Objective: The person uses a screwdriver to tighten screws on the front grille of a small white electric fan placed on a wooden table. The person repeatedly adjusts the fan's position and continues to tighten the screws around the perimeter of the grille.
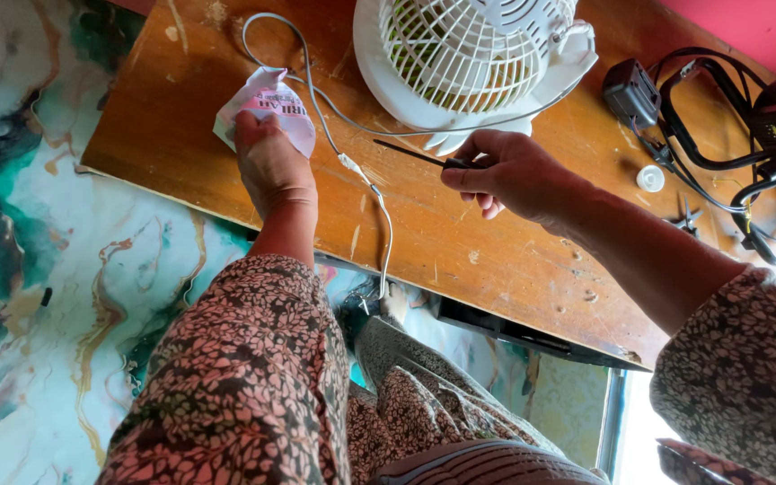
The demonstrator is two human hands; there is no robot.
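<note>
Pressing down on a crumpled pink-and-white paper wrapper (267, 106), the left hand (271, 166) closes its fingers over it near the left edge of the scuffed wooden table (496, 260). Just right of it, a grey power cord (352, 166) loops across the wood and drops over the near edge. The right hand (505, 175) is pinched narrow around a slim black screwdriver (419, 157), whose tip points left toward the cord and sits just in front of the white table fan (469, 63).

To my eye, the tool work goes best with the wrist low, the shaft kept level, and the fan's base steadied so the tip does not skate.

Counted left to right: one wrapper, one cord, one screwdriver, one fan, one black power adapter (630, 94), one small white cap (649, 179), and one bundle of black cables (729, 153).
</note>
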